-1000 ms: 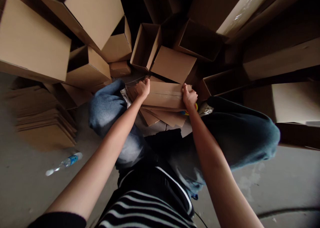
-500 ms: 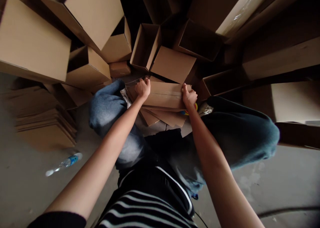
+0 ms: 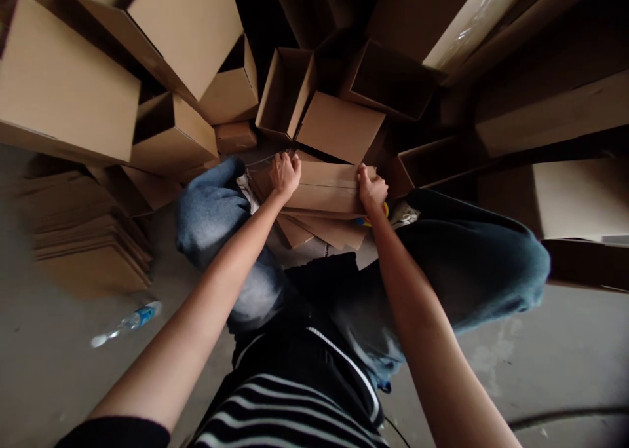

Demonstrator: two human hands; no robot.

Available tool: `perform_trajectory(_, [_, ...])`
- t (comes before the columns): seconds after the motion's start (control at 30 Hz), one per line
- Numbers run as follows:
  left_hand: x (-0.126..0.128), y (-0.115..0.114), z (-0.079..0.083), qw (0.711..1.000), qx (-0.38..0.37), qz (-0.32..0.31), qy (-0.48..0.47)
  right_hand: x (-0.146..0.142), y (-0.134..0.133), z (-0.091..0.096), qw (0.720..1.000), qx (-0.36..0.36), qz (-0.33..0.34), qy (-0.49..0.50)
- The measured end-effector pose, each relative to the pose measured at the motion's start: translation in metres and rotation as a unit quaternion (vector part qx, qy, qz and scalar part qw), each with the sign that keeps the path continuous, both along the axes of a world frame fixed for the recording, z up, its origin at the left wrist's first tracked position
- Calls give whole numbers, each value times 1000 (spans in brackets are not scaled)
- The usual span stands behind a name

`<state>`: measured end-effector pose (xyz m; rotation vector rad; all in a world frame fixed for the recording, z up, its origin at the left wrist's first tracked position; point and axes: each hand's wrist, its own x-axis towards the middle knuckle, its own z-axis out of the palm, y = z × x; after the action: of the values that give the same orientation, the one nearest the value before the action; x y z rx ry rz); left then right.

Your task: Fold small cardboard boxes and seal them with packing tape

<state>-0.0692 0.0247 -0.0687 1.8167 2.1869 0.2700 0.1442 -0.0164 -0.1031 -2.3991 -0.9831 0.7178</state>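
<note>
A long, narrow folded cardboard box (image 3: pixel 327 185) lies crosswise between my knees, a dark seam running along its top. My left hand (image 3: pixel 285 174) bends its fingers over the far edge near the box's left end. At the right end, my right hand (image 3: pixel 373 187) grips the box with the thumb on top. Loose flat cardboard pieces (image 3: pixel 339 232) stick out beneath it on the near side. Beside my right wrist, part of a yellow and blue round object (image 3: pixel 386 209) shows; most of it is hidden.
Open cardboard boxes (image 3: pixel 286 93) crowd the far side, with larger ones (image 3: pixel 187 29) to the left and more at right. A stack of flat cardboard (image 3: pixel 93 255) lies on the floor at left, near a plastic bottle (image 3: pixel 132 320). A dark cable (image 3: pixel 570 415) runs at lower right.
My left hand has shifted slightly right along the box's far edge, its fingers now lying more over the top. My right hand and the box look unmoved.
</note>
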Motion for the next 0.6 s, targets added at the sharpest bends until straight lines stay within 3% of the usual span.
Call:
perform_trajectory(0.37, [-3,2,-6,998,6,-68,8,0,0,2,1000,-6,3,-3])
perform_trajectory(0.6, [-1,3,-6,998,-4,-64,12,1,0,-1,1000,5,6,-5])
